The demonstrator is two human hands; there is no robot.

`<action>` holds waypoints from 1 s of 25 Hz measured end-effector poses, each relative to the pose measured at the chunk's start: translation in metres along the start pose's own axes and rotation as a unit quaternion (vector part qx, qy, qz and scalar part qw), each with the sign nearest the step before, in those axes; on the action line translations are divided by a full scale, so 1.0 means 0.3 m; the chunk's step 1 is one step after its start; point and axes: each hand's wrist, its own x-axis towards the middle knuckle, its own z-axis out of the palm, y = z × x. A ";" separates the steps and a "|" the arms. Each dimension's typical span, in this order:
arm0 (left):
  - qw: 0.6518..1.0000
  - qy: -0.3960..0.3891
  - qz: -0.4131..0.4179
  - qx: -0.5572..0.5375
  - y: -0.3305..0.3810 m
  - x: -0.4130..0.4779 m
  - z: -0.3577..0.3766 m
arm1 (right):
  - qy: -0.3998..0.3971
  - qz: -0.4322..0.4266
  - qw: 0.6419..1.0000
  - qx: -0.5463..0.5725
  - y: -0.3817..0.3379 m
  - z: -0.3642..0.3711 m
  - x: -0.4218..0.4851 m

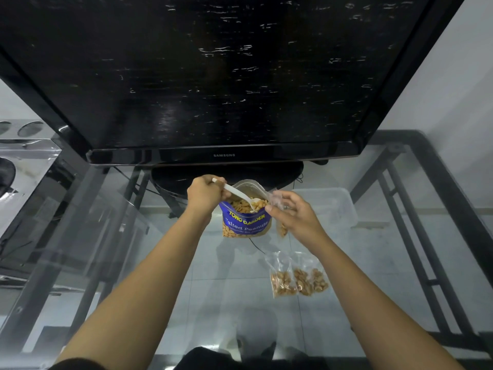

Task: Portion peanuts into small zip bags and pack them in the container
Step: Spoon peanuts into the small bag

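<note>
Peanuts (249,205) sit in the blue pouch (246,222) standing mid-surface (234,276). Left hand (205,194) fingers clamp a white spoon (237,193) dipped among them; right hand (293,214) pinches a small zip bag (276,198) (partly filled). Scooping step, I judge; next, tip the spoonful in without spilling.

Peanut bag (246,222) before television (213,76), container (330,206) apparently right, filled bags (310,281) nearer

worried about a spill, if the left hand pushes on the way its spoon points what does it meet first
Probably the peanuts in the open peanut bag: the left hand aims the white spoon down into its mouth, though depth is unclear.
</note>
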 end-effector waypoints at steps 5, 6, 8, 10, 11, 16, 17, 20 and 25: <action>0.995 -0.015 -0.068 -0.068 -0.017 0.038 -0.049 | 0.051 -0.040 0.996 -0.065 -0.009 -0.009 0.006; 0.993 -0.014 -0.077 -0.085 -0.020 0.043 -0.059 | 0.060 -0.048 0.994 -0.083 -0.015 -0.010 0.011; 0.990 -0.007 -0.083 -0.111 -0.025 0.054 -0.079 | 0.063 -0.066 0.988 -0.127 -0.019 -0.010 0.026; 0.988 -0.002 -0.086 -0.128 -0.033 0.067 -0.099 | 0.061 -0.075 0.981 -0.170 -0.027 -0.003 0.037; 0.987 -0.001 -0.088 -0.137 -0.035 0.071 -0.110 | 0.063 -0.078 0.977 -0.190 -0.031 0.001 0.042; 0.985 0.020 -0.065 -0.161 0.000 0.090 -0.163 | 0.095 -0.099 0.927 -0.350 -0.055 0.031 0.062; 0.985 0.020 -0.055 -0.161 0.020 0.087 -0.171 | 0.093 -0.101 0.919 -0.369 -0.060 0.043 0.064; 0.989 0.011 -0.021 -0.147 0.080 0.065 -0.177 | 0.088 -0.099 0.918 -0.373 -0.071 0.084 0.071; 0.992 -0.001 0.129 -0.012 0.158 -0.022 -0.152 | 0.111 -0.105 0.942 -0.298 -0.072 0.140 0.074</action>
